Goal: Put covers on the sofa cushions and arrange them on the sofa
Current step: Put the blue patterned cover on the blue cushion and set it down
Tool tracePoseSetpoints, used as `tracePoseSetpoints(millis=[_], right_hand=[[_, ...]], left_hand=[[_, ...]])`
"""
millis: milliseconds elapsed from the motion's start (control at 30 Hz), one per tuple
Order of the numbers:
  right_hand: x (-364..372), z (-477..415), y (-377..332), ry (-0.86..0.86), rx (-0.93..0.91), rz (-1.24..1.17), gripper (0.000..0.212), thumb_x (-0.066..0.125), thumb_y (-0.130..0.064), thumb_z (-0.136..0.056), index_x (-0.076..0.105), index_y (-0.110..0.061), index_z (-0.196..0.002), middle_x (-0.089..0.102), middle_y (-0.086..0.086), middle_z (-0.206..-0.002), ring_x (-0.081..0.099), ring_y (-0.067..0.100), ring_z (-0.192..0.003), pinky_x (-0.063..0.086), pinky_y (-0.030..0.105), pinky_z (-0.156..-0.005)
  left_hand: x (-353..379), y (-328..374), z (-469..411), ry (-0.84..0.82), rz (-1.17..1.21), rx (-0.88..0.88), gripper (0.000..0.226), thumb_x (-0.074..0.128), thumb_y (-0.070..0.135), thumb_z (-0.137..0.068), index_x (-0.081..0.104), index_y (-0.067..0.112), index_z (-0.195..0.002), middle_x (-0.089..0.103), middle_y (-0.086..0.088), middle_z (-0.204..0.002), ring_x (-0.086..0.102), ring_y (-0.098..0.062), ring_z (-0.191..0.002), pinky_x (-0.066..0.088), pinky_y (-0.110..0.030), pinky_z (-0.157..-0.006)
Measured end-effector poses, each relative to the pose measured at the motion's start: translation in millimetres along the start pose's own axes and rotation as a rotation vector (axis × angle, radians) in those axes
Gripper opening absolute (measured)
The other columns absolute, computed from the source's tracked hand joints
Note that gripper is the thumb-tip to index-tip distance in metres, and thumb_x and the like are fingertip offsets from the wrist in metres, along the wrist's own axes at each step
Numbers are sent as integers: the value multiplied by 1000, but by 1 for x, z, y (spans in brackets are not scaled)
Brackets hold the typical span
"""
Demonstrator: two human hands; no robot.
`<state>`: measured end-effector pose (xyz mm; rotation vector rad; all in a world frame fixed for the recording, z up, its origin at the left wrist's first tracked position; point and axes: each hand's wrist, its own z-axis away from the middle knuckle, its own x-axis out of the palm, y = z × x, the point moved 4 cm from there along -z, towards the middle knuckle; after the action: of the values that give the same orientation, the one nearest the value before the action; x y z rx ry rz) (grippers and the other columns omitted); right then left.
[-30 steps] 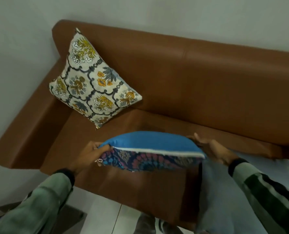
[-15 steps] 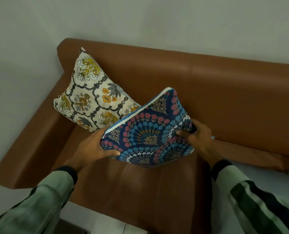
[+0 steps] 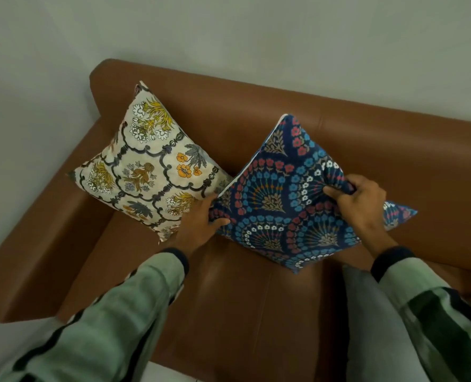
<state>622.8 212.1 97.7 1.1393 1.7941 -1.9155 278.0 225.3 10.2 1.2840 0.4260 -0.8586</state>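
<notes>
A dark blue cushion [image 3: 289, 205] printed with red, blue and white flower fans stands on one corner on the seat of a brown leather sofa [image 3: 256, 299], leaning against the sofa's backrest like a diamond. It already wears its cover. Just to the left of the blue cushion, its corner touching or nearly touching, a cream cushion [image 3: 149, 166] with yellow and orange flowers leans in the same way near the sofa's left armrest, also covered.

Two cushions therefore look finished and placed. The blue one appears to be getting its last adjustment. A plain grey fabric item [image 3: 366, 312] lies on the seat to the lower right of the blue cushion, partly hidden by a sleeve; whether it is an uncovered cushion waiting its turn cannot be told.

Both hands are on the blue cushion. The left hand [image 3: 201, 224] clasps its left corner, thumb on the front. The right hand [image 3: 358, 205] pinches a bunched fold of cover at the cushion's right side, fingers closed on the fabric. Green striped sleeves [image 3: 135, 307] reach in from below the cushion.
</notes>
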Motion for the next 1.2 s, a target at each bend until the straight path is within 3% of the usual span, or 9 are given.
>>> tracePoseSetpoints(millis=[167, 333, 500, 700, 867, 1000, 1067, 1133, 1200], right_hand=[[1, 11, 10, 28, 205, -146, 24, 77, -18, -82, 64, 0, -71, 67, 17, -69, 65, 35, -67, 55, 48, -62], [16, 21, 27, 0, 230, -152, 29, 75, -25, -83, 60, -3, -73, 63, 13, -75, 58, 30, -71, 42, 37, -60], [16, 23, 49, -134, 232, -15, 45, 64, -44, -90, 56, -18, -126, 65, 13, -122, 60, 36, -111, 44, 59, -97], [-12, 44, 90, -160, 194, 200, 64, 56, -52, -91, 36, -21, -143, 43, 10, -146, 37, 32, -135, 27, 58, -107], [-77, 115, 202, -509, 267, 544, 67, 62, -10, -84, 34, -10, -145, 37, 21, -147, 34, 39, -135, 34, 52, -105], [-163, 179, 318, -709, 161, 965, 90, 62, -9, -81, 10, -21, -154, 17, 10, -162, 14, 28, -149, 28, 44, -113], [-190, 196, 349, -713, 92, 1038, 102, 62, -5, -80, -6, -27, -154, 7, 10, -164, 6, 28, -151, 24, 44, -115], [-211, 202, 379, -708, 2, 1089, 105, 63, -5, -80, -11, -27, -151, 8, 15, -164, 6, 32, -151, 26, 50, -115], [-218, 203, 407, -675, -94, 1123, 109, 78, -5, -70, 8, -20, -152, 22, 23, -159, 21, 39, -147, 32, 59, -109]], left_hand=[[1, 1, -6, 58, -4, 20, 68, 68, 46, -87, 40, 22, -143, 53, -12, -142, 50, -31, -129, 41, -59, -104], [-3, -3, -17, 37, -199, 60, 66, 59, 48, -92, 34, 24, -147, 44, -9, -151, 42, -32, -136, 30, -61, -110], [12, 2, -6, 31, -350, 95, 65, 52, 50, -94, 29, 24, -150, 35, -12, -155, 33, -34, -140, 27, -63, -110], [32, 22, 43, 200, -495, 185, 53, 57, 23, -93, 40, 14, -143, 46, -18, -144, 46, -40, -126, 39, -60, -98], [134, 45, 112, -133, -528, 280, 56, 48, 21, -99, 28, 19, -151, 34, -13, -155, 39, -35, -134, 34, -56, -105], [252, 67, 183, -441, -521, 267, 58, 38, 36, -103, 13, 26, -155, 18, -2, -164, 21, -22, -149, 21, -45, -119], [292, 71, 217, -459, -393, 287, 60, 32, 52, -100, 22, 24, -153, 32, -5, -160, 34, -22, -144, 28, -41, -119], [335, 84, 245, -524, -309, 208, 71, 43, 61, -93, 23, 26, -152, 42, -4, -155, 45, -24, -138, 35, -43, -116], [382, 91, 272, -629, -100, 58, 97, 65, 66, -77, 14, 35, -154, 42, 1, -155, 45, -24, -138, 38, -47, -113]])
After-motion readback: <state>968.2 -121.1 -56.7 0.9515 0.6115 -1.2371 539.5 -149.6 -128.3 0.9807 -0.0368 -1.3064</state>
